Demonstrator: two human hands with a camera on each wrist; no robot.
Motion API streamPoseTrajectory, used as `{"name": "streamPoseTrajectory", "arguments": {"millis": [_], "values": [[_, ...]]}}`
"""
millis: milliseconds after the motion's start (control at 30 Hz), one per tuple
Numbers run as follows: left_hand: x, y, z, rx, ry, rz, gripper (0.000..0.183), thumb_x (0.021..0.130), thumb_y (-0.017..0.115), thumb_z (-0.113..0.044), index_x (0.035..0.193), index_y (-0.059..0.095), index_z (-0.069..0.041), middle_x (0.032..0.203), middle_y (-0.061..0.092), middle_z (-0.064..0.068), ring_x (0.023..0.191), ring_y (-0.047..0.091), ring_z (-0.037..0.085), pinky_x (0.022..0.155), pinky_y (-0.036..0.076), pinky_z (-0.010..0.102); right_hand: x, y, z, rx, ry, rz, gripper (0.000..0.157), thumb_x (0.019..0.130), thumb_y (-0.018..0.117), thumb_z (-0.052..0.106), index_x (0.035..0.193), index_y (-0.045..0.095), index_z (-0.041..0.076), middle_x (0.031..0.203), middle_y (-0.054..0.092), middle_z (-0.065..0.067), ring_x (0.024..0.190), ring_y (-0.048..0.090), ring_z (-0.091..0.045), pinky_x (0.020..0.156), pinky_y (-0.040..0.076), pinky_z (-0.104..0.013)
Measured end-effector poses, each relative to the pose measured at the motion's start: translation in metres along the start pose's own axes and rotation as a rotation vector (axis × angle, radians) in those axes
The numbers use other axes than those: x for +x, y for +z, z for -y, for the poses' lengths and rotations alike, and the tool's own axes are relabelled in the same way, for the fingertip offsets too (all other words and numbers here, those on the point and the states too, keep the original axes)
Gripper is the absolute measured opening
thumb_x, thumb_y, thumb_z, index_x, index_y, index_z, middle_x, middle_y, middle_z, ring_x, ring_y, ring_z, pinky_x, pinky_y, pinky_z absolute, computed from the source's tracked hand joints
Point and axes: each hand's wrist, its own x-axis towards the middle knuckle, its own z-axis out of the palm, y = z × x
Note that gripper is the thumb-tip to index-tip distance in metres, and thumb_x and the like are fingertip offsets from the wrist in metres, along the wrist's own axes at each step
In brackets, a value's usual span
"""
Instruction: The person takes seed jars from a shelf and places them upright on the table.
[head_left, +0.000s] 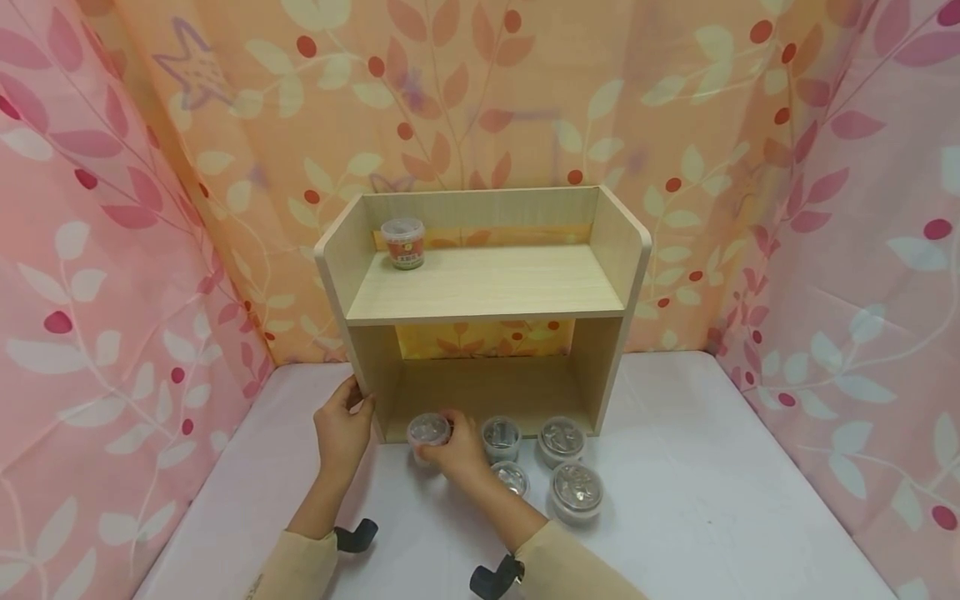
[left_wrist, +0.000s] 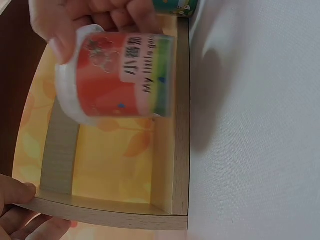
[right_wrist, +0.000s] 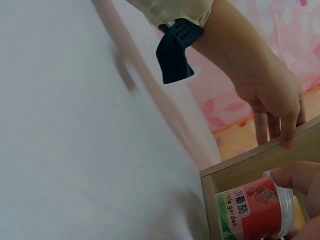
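Note:
My right hand (head_left: 463,454) grips a small lidded plastic cup (head_left: 428,428) by its upper part, in front of the shelf's lower opening. The wrist views show its red label (left_wrist: 102,75) with a tomato picture and "My little garden". My left hand (head_left: 342,425) pinches the front edge of the left side panel of a pale wooden two-tier shelf (head_left: 487,287), thumb on one face and fingers on the other. A similar cup (head_left: 403,244) with a red label stands upright on the upper tier, at the left.
Several lidded cups stand on the white table (head_left: 675,467) right of my right hand: one cup (head_left: 501,438) and another cup (head_left: 561,441) by the shelf front, a larger cup (head_left: 576,492) nearer me. Flowered curtains (head_left: 480,100) enclose the back and sides.

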Motion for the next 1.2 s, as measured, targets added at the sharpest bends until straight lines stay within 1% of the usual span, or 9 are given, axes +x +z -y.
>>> {"name": "streamPoseTrajectory", "arguments": {"millis": [133, 333, 567, 667, 767, 833, 967, 1100, 1200], "values": [[0.0, 0.0, 0.0, -0.006, 0.003, 0.0, 0.038, 0.087, 0.076, 0.003, 0.125, 0.071, -0.001, 0.102, 0.077, 0.018, 0.096, 0.077, 0.031, 0.076, 0.061, 0.043, 0.002, 0.006, -0.004, -0.001, 0.008, 0.006, 0.072, 0.068, 0.092, 0.015, 0.13, 0.059, -0.003, 0.121, 0.062, -0.017, 0.114, 0.061, -0.034, 0.102, 0.05, -0.049], [0.0, 0.001, 0.0, -0.005, 0.005, 0.003, 0.039, 0.086, 0.077, 0.004, 0.124, 0.071, -0.001, 0.101, 0.077, 0.019, 0.095, 0.077, 0.032, 0.075, 0.062, 0.036, 0.002, 0.014, -0.009, -0.004, 0.026, -0.002, 0.073, 0.067, 0.092, 0.013, 0.13, 0.059, -0.004, 0.121, 0.061, -0.017, 0.115, 0.06, -0.034, 0.103, 0.049, -0.049], [0.0, 0.001, 0.002, -0.013, 0.014, -0.009, 0.038, 0.084, 0.077, 0.007, 0.122, 0.072, 0.0, 0.099, 0.077, 0.019, 0.094, 0.077, 0.034, 0.076, 0.062, 0.048, 0.002, 0.023, -0.015, -0.015, 0.01, -0.042, 0.07, 0.065, 0.093, 0.01, 0.124, 0.06, -0.005, 0.118, 0.06, -0.017, 0.113, 0.061, -0.035, 0.104, 0.05, -0.049], [0.001, 0.001, 0.001, -0.01, 0.011, -0.005, 0.038, 0.085, 0.078, 0.006, 0.122, 0.072, 0.0, 0.1, 0.077, 0.019, 0.094, 0.077, 0.033, 0.076, 0.062, 0.044, 0.002, 0.026, -0.016, -0.011, -0.006, -0.063, 0.071, 0.064, 0.094, 0.009, 0.124, 0.059, -0.006, 0.119, 0.059, -0.019, 0.114, 0.061, -0.036, 0.104, 0.05, -0.05], [0.001, 0.0, 0.001, -0.002, 0.007, -0.004, 0.038, 0.085, 0.078, 0.004, 0.123, 0.072, -0.002, 0.1, 0.078, 0.017, 0.095, 0.077, 0.03, 0.076, 0.062, 0.037, 0.001, 0.027, -0.016, -0.003, -0.012, -0.082, 0.072, 0.063, 0.093, 0.008, 0.125, 0.058, -0.007, 0.12, 0.058, -0.019, 0.115, 0.061, -0.036, 0.104, 0.049, -0.05], [0.001, 0.0, 0.001, 0.001, 0.012, -0.008, 0.038, 0.085, 0.078, 0.004, 0.123, 0.072, -0.002, 0.1, 0.078, 0.017, 0.094, 0.077, 0.031, 0.075, 0.062, 0.036, 0.0, 0.028, -0.016, -0.005, -0.026, -0.093, 0.073, 0.063, 0.093, 0.008, 0.125, 0.057, -0.007, 0.12, 0.058, -0.02, 0.115, 0.06, -0.037, 0.104, 0.049, -0.051], [0.0, -0.001, 0.0, -0.005, 0.021, -0.015, 0.038, 0.085, 0.077, 0.005, 0.122, 0.072, 0.0, 0.099, 0.078, 0.018, 0.093, 0.077, 0.032, 0.074, 0.062, 0.04, -0.002, 0.03, -0.017, -0.007, -0.058, -0.096, 0.073, 0.063, 0.093, 0.005, 0.124, 0.056, -0.009, 0.12, 0.057, -0.02, 0.115, 0.06, -0.038, 0.105, 0.049, -0.051], [0.0, 0.0, 0.001, -0.014, 0.018, -0.006, 0.038, 0.085, 0.077, 0.006, 0.122, 0.072, 0.0, 0.1, 0.077, 0.019, 0.093, 0.077, 0.033, 0.073, 0.062, 0.03, -0.004, 0.03, -0.018, 0.0, -0.063, -0.087, 0.074, 0.063, 0.092, 0.003, 0.126, 0.054, -0.009, 0.122, 0.056, -0.021, 0.116, 0.059, -0.039, 0.105, 0.048, -0.052], [0.0, 0.0, 0.001, -0.014, 0.015, -0.004, 0.038, 0.085, 0.077, 0.006, 0.123, 0.072, 0.0, 0.1, 0.077, 0.019, 0.093, 0.077, 0.033, 0.073, 0.06, 0.022, -0.005, 0.027, -0.015, -0.002, -0.053, -0.073, 0.077, 0.066, 0.092, 0.007, 0.131, 0.053, -0.008, 0.125, 0.056, -0.021, 0.118, 0.059, -0.039, 0.106, 0.048, -0.052]]}}
